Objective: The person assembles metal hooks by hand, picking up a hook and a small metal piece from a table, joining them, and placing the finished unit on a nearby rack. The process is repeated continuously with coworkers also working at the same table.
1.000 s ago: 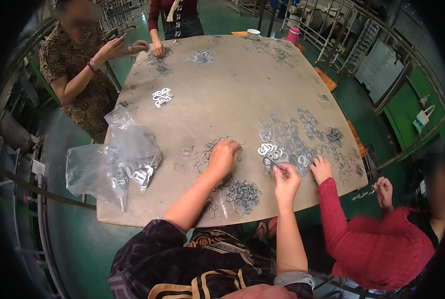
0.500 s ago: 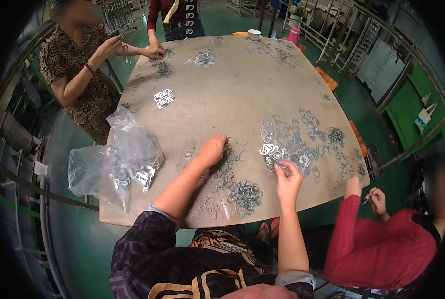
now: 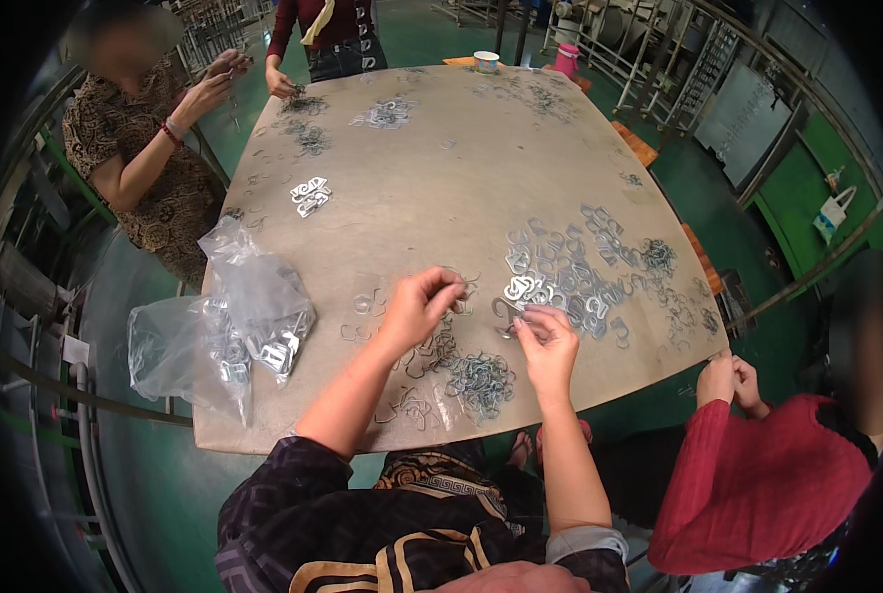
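Between the fingertips of my right hand is a flat grey metal hook piece, held just above the table. My left hand is pinched a little to its left; whatever its fingers hold is too small to make out. Under and around the left hand lie loose thin wire clips. A denser heap of wire clips sits closer to me, between my forearms. Beyond my right hand spreads a pile of flat metal hook pieces, some shiny, some dull.
A clear plastic bag of metal pieces lies at the table's left edge. Small piles dot the far table. Co-workers stand at the far left and far side; one in a red sleeve sits close on my right. A paper cup stands far off.
My right hand has drawn left and nearer with a hook piece, away from the flat pile. My left hand has lifted slightly and turned toward it. The co-worker's hands at right have come together.
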Action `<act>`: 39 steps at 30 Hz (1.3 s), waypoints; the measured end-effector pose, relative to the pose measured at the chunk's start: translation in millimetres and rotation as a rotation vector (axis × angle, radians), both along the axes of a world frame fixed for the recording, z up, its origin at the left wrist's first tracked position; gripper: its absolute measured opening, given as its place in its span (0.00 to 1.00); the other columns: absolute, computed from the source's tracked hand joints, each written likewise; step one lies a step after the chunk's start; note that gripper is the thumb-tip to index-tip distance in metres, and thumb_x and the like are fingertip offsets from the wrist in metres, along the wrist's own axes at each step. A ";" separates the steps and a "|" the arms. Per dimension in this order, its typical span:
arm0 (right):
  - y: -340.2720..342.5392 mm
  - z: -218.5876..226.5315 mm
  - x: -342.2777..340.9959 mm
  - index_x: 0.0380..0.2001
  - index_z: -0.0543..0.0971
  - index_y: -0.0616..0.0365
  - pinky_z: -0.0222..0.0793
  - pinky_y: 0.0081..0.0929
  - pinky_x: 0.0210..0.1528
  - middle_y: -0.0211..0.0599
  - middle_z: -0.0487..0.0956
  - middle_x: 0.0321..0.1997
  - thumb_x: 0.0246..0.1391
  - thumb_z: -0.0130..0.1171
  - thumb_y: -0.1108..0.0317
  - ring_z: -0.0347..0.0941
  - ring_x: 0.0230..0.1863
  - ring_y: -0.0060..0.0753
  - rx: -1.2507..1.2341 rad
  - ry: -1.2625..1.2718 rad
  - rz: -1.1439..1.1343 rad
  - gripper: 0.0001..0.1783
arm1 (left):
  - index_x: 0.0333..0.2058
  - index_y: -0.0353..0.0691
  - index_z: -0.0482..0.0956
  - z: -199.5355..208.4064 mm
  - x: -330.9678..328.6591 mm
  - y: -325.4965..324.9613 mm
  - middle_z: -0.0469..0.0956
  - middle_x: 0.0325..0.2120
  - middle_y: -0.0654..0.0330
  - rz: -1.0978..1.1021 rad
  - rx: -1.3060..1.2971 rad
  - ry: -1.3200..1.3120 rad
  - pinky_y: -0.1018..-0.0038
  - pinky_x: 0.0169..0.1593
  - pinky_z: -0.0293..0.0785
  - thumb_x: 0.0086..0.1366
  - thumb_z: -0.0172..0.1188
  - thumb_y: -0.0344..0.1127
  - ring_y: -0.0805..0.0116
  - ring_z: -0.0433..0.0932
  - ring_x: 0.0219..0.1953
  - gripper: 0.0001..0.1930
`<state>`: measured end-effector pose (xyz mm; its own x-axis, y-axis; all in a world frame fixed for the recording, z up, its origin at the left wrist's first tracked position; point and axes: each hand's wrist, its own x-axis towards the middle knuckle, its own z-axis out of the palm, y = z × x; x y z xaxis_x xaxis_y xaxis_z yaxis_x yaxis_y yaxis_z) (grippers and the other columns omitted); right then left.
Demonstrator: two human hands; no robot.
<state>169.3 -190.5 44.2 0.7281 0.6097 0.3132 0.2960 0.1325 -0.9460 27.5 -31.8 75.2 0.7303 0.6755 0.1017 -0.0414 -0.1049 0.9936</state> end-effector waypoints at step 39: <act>-23.2 -58.2 73.2 0.34 0.80 0.62 0.73 0.31 0.32 0.39 0.79 0.28 0.41 0.70 0.74 0.77 0.27 0.37 -0.619 -0.358 -0.362 0.14 | 0.36 0.36 0.78 6.3 8.8 -36.2 0.82 0.37 0.57 -0.126 -0.283 -0.348 0.70 0.51 0.71 0.64 0.59 0.28 0.68 0.78 0.42 0.04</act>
